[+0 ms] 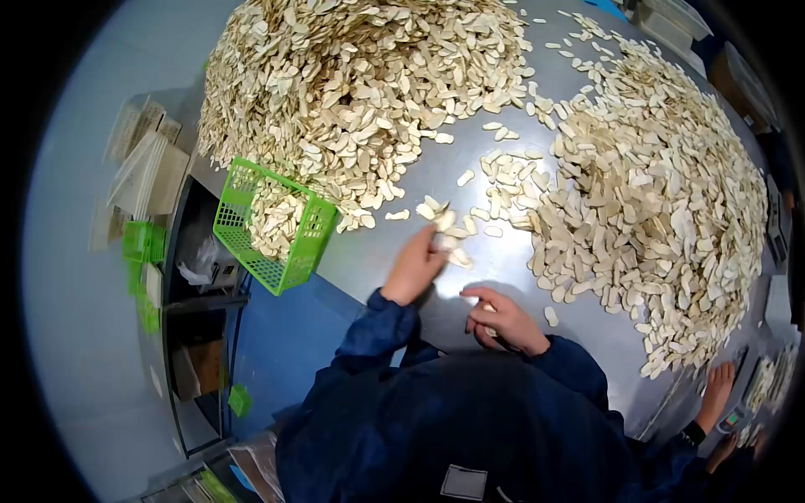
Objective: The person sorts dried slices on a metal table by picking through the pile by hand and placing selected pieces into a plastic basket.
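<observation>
My left hand (pixel 414 265) is over the metal tabletop, its fingers closed at a small group of pale, oval dried slices (pixel 458 256); some appear to be in its grip, slightly blurred. To its right, my right hand (pixel 508 320) has its index finger stretched toward the left and the other fingers curled around pale slices (pixel 489 308), mostly hidden in the palm. A large heap of the same slices (pixel 360 75) rises beyond my left hand. Another wide heap (pixel 654 201) spreads across the right. A green perforated basket (pixel 310 239), partly filled with slices, stands tilted at the table's left edge.
Loose slices are scattered on the metal table (pixel 377 260) between the heaps. At left are a dark shelf rack (pixel 205 303) and stacked green baskets (pixel 144 243). Another person's hand (pixel 715 394) rests at the lower right, near a scale (pixel 732 419). Plastic bins (pixel 671 25) stand far right.
</observation>
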`<state>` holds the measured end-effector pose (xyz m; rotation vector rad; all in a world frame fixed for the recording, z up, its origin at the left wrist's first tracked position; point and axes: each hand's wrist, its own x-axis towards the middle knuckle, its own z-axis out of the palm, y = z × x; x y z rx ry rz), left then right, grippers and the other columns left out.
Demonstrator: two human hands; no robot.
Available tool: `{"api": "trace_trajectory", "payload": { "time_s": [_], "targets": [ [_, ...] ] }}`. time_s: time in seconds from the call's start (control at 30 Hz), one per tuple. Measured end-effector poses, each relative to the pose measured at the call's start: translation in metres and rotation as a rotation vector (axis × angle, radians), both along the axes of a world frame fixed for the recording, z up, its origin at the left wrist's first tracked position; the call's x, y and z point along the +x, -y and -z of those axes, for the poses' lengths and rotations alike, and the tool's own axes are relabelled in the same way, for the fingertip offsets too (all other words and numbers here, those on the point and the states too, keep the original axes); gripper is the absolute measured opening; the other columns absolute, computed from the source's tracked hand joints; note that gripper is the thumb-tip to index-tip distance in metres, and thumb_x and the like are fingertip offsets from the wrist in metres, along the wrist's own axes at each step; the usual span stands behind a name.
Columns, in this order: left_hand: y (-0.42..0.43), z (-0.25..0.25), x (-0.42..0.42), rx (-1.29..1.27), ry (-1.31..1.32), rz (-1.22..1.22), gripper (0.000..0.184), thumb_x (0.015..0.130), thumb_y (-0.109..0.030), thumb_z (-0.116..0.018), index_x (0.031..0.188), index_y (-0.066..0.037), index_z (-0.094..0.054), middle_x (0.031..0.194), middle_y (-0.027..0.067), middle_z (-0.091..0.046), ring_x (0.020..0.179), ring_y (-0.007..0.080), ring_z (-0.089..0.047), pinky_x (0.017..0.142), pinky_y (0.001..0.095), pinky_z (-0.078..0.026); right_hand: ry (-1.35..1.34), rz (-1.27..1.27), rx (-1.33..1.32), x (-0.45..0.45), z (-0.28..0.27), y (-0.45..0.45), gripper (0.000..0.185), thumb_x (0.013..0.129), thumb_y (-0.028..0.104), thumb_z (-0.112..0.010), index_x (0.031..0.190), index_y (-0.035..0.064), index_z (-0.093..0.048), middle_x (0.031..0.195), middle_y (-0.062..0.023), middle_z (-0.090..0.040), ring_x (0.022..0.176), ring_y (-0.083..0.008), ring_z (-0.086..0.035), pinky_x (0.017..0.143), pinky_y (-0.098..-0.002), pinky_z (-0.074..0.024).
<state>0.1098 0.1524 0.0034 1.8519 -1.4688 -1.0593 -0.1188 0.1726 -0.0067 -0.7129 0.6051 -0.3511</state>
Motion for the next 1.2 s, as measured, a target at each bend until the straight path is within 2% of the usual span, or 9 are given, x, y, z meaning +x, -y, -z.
{"api": "trace_trajectory", "payload": {
  "time_s": [0.27, 0.43, 0.57, 0.67, 0.77, 0.83, 0.9, 1.07, 1.2],
  "targets": [
    [0.002, -0.013, -0.051, -0.202, -0.200, 0.447, 0.041, 0.086, -0.002, -0.056, 0.127, -0.004, -0.055, 0.093, 0.0101, -0.058, 0.086, 0.0204, -0.058, 0.077, 0.0294, -0.047, -0.162, 0.297, 0.089, -0.048, -0.004, -0.011, 0.053, 0.090, 0.007, -0.052, 0.140, 0.0002, -0.034, 0.076, -0.0130, -0.061, 0.050, -0.0142, -0.054, 0.047, -0.0297, -0.0467],
    [0.011, -0.002, 0.008, -0.264, 0.151, -0.087, 0.035, 0.081, -0.008, -0.060, 0.115, -0.001, -0.059, 0.095, 0.0164, -0.059, 0.087, 0.0333, -0.058, 0.080, 0.0368, -0.047, -0.160, 0.758, 0.022, -0.084, -0.009, 0.001, 0.042, 0.093, 0.004, -0.044, 0.134, -0.0022, -0.038, 0.059, -0.0063, -0.047, 0.041, -0.0088, -0.033, 0.037, -0.0212, -0.0251],
    [0.019, 0.024, 0.029, -0.473, 0.527, -0.260, 0.047, 0.079, -0.016, -0.066, 0.121, 0.000, -0.054, 0.117, 0.0231, -0.051, 0.109, 0.0386, -0.048, 0.094, 0.0440, -0.039, -0.060, 0.563, 0.111, -0.064, -0.030, -0.005, 0.033, 0.093, 0.004, -0.044, 0.126, -0.0020, -0.044, 0.057, -0.0061, -0.045, 0.040, -0.0095, -0.034, 0.037, -0.0225, -0.0264],
    [0.040, 0.048, -0.013, -0.541, 0.463, -0.059, 0.066, 0.078, -0.022, -0.069, 0.135, -0.002, -0.043, 0.135, 0.0250, -0.042, 0.126, 0.0425, -0.036, 0.104, 0.0462, -0.031, 0.005, 0.245, 0.135, -0.035, -0.021, -0.010, 0.037, 0.092, 0.004, -0.048, 0.128, -0.0007, -0.043, 0.061, -0.0086, -0.049, 0.044, -0.0110, -0.040, 0.040, -0.0225, -0.0310],
    [0.042, 0.043, -0.085, -0.350, -0.295, 0.260, 0.070, 0.088, -0.024, -0.064, 0.145, -0.005, -0.030, 0.150, 0.0222, -0.024, 0.140, 0.0360, -0.022, 0.114, 0.0425, -0.019, -0.100, 0.111, 0.162, 0.001, -0.022, -0.009, 0.038, 0.090, 0.003, -0.050, 0.128, -0.0002, -0.042, 0.067, -0.0098, -0.054, 0.047, -0.0109, -0.044, 0.042, -0.0221, -0.0332],
    [0.035, -0.001, -0.098, -0.319, -0.349, 0.409, 0.066, 0.092, -0.020, -0.059, 0.147, -0.008, -0.026, 0.152, 0.0196, -0.022, 0.141, 0.0342, -0.020, 0.115, 0.0407, -0.020, -0.017, -0.041, 0.123, 0.004, 0.007, 0.007, 0.041, 0.089, 0.005, -0.053, 0.127, 0.0004, -0.040, 0.075, -0.0096, -0.056, 0.049, -0.0111, -0.045, 0.042, -0.0225, -0.0334],
    [0.037, -0.014, -0.086, -0.279, -0.459, 0.287, 0.066, 0.092, -0.020, -0.059, 0.147, -0.008, -0.027, 0.151, 0.0197, -0.022, 0.141, 0.0344, -0.020, 0.114, 0.0409, -0.021, -0.100, 0.202, 0.145, 0.010, 0.001, 0.016, 0.043, 0.087, 0.005, -0.053, 0.128, -0.0001, -0.039, 0.074, -0.0087, -0.055, 0.048, -0.0115, -0.044, 0.041, -0.0228, -0.0331],
    [0.033, 0.029, 0.026, -0.481, 0.493, -0.384, 0.070, 0.076, -0.026, -0.072, 0.136, -0.003, -0.042, 0.139, 0.0325, -0.033, 0.129, 0.0461, -0.032, 0.108, 0.0492, -0.027, -0.042, 0.621, -0.044, -0.004, -0.006, 0.037, 0.060, 0.091, 0.002, -0.048, 0.146, 0.0015, -0.024, 0.069, -0.0060, -0.054, 0.046, -0.0080, -0.040, 0.039, -0.0202, -0.0312],
    [0.016, 0.036, 0.079, -0.353, 0.619, -0.557, 0.069, 0.075, -0.020, -0.068, 0.137, -0.005, -0.042, 0.134, 0.0289, -0.037, 0.125, 0.0438, -0.035, 0.106, 0.0479, -0.028, -0.043, 0.559, -0.094, 0.000, -0.002, 0.028, 0.052, 0.094, 0.005, -0.049, 0.142, 0.0014, -0.031, 0.069, -0.0057, -0.052, 0.048, -0.0079, -0.041, 0.041, -0.0207, -0.0334]
  ]
}}
